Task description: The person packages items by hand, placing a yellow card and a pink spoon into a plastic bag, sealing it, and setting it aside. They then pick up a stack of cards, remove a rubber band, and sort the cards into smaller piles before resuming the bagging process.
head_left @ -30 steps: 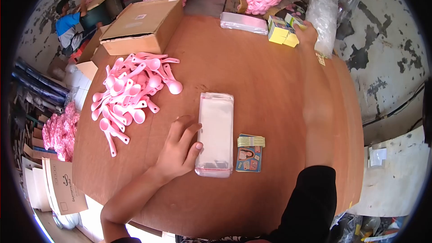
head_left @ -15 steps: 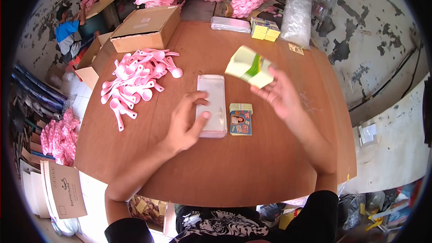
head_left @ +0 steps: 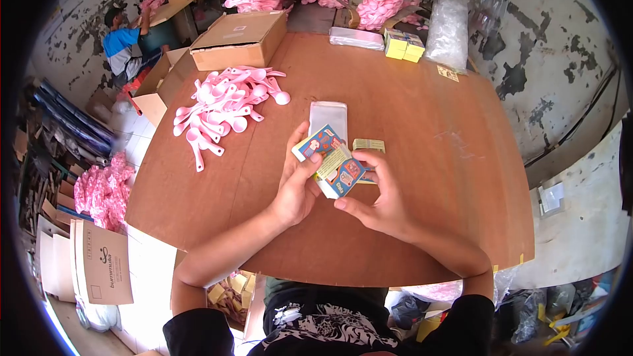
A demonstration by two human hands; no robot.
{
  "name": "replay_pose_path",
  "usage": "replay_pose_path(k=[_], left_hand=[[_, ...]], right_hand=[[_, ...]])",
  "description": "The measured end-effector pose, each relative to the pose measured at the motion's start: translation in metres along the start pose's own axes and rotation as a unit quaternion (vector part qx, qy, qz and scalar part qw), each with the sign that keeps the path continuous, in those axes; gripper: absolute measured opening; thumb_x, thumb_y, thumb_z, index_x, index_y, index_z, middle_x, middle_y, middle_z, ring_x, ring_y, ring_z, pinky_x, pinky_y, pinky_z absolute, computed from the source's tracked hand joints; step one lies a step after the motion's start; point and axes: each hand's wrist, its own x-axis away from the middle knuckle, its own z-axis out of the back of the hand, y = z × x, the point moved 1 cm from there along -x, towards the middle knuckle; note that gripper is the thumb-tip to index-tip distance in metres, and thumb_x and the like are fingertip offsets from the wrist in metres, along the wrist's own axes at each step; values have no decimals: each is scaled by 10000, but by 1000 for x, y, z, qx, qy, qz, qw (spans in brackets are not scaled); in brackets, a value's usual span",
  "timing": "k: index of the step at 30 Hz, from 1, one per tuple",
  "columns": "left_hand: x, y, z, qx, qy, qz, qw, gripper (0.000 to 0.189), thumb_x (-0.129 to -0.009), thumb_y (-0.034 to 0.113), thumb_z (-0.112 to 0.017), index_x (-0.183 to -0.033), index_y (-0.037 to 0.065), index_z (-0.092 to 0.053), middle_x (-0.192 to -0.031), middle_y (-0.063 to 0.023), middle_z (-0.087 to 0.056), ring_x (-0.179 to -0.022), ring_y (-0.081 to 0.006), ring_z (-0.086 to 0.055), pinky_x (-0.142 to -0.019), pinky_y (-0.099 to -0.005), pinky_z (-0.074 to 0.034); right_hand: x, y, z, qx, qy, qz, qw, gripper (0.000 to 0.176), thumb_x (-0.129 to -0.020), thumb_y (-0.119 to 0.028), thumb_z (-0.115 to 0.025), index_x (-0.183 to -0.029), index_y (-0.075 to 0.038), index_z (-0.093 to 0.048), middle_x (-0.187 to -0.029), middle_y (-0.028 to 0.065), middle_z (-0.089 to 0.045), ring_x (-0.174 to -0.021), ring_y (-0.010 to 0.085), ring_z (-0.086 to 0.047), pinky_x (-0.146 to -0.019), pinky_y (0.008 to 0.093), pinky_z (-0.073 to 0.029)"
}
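While hands overhang tabletop, far person seemingly seated.

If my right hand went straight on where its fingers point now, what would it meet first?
The stack of printed cards, which the right hand seems to be touching at its edge. Beyond it, roughly in that line, is the left hand, though depth is unclear from this single view.

The broad brown wooden worktop is showing a smooth, faint sheen. Pink plastic spoons are looking smooth, flat clear plastic sleeves are gleaming, blue-and-yellow printed paper cards are appearing smooth, and the brown cardboard box is looking matt.
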Motion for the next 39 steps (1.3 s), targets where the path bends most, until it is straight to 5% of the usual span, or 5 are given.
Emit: replay_pose_path(k=[4,13,23,30,39], left_hand=[[4,-8,4,-62,6,22,998,788,-957,387,-584,-1531,223,-70,-1450,-148,-377,-1355,-302,-409,-1076,-510,-426],[8,-13,6,-122,21,-63,990,717,-914,131,-686,-1433,127,-191,-1318,-108,-446,-1217,-206,-488,-987,-406,-472],[5,-5,10,-107,14,-82,991,632,-857,27,-722,-1309,106,-288,-1152,-97,-554,-1051,-189,-603,-858,-357,-555],[3,-4,15,-105,97,-33,989,586,-843,84,-755,-1271,70,-355,-1170,-121,-568,-1063,-194,-609,-863,-365,-551],[6,-2,14,-114,99,-28,988,448,-854,90,-747,-1163,53,-425,-1093,-101,-605,-985,-174,-633,-817,-347,-559]], right_hand=[[1,-7,-1,182,-58,74,979,681,-775,-185,-836,-1315,-13,-458,-1292,149,-489,-1187,231,-529,-1009,379,-431],[9,8,-11,-190,-51,-130,972,560,-907,-73,-685,-1363,7,-368,-1201,127,-533,-1132,187,-553,-951,342,-477],[9,11,-6,-188,-91,-142,968,506,-949,-151,-646,-1353,14,-389,-1219,138,-514,-1079,192,-567,-925,331,-494],[6,13,-1,-138,-71,-130,979,443,-953,-175,-631,-1325,-18,-449,-1335,102,-451,-1136,198,-514,-954,376,-478],[11,12,0,13,-3,30,999,341,-899,-96,-669,-1205,-22,-537,-1162,114,-544,-1065,201,-550,-902,339,-472]])
